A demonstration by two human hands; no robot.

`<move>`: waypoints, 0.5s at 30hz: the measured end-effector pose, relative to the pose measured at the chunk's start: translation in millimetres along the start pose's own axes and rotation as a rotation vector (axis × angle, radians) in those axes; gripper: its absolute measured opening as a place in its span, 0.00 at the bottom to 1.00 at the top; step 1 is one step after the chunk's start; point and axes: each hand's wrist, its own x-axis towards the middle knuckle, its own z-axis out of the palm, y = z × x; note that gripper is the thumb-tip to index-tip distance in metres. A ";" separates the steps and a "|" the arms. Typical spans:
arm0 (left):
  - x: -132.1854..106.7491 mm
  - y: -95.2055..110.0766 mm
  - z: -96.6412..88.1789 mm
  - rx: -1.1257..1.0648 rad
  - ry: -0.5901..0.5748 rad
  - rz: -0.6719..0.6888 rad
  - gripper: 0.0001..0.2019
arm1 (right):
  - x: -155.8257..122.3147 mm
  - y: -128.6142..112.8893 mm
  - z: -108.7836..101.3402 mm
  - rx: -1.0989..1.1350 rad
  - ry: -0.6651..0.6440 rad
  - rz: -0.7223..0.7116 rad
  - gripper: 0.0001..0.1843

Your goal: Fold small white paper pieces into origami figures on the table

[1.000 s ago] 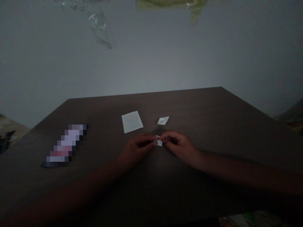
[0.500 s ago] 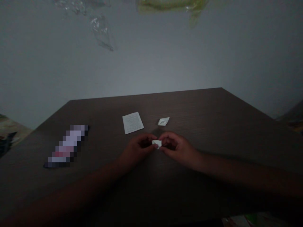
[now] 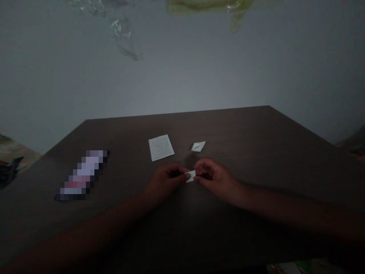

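Observation:
Both of my hands meet over the middle of a dark wooden table (image 3: 256, 144). A small folded piece of white paper (image 3: 190, 176) sits pinched between them. My left hand (image 3: 167, 182) grips its left end with thumb and fingertips. My right hand (image 3: 213, 178) grips its right end, fingers curled over it. Just beyond my hands lie a small folded white paper shape (image 3: 198, 146) and a flat square sheet of white paper (image 3: 161, 147).
A long flat object (image 3: 82, 175), blurred out, lies on the left part of the table. A pale wall rises behind the table. Crumpled clear plastic (image 3: 124, 36) and something yellowish-green (image 3: 208, 5) show at the top edge. Clutter sits beyond the table's left corner.
The paper between my fingers has changed from a crumpled-looking bit to a flatter, longer fold. My hands have shifted slightly apart and lower.

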 end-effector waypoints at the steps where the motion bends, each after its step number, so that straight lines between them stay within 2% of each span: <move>1: -0.3 0.0 0.1 -0.020 -0.004 0.002 0.11 | 0.1 0.6 -0.2 -0.001 -0.001 -0.006 0.12; 8: 0.4 1.7 -0.3 -0.066 -0.035 0.024 0.09 | -0.3 0.7 -2.1 -0.070 -0.043 -0.036 0.09; 15: -0.1 1.8 2.8 -0.066 -0.026 -0.013 0.10 | -1.4 -5.4 -5.9 -0.204 -0.008 -0.089 0.03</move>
